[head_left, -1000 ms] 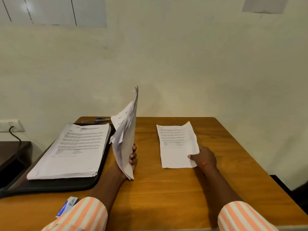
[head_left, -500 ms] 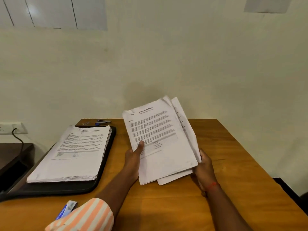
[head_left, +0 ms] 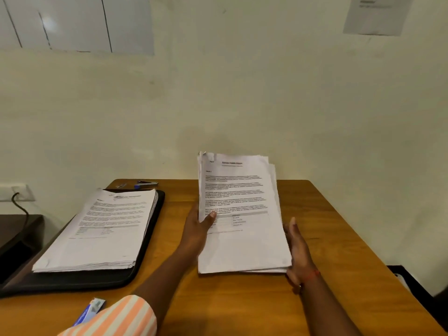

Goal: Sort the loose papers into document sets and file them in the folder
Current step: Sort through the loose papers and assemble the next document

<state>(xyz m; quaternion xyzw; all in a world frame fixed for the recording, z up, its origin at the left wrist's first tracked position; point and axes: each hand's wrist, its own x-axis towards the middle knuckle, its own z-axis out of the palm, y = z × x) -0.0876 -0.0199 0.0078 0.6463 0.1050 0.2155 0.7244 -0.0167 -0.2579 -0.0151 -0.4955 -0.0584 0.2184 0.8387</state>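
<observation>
1. Sheaf of papers [head_left: 242, 214]: held over the middle of the bench [head_left: 339, 238], printed face toward the camera, sheets slightly fanned at the right edge
2. Left hand [head_left: 196, 229]: grips the sheaf's left edge, thumb on the front face
3. Right hand [head_left: 299, 253]: fingers straight, flat against the sheaf's right edge
4. Folder [head_left: 155, 221]: black, lying flat at the left of the bench, carrying a second stack of papers [head_left: 101, 229]
5. Stapler [head_left: 145, 183]: blue, behind the folder
</observation>
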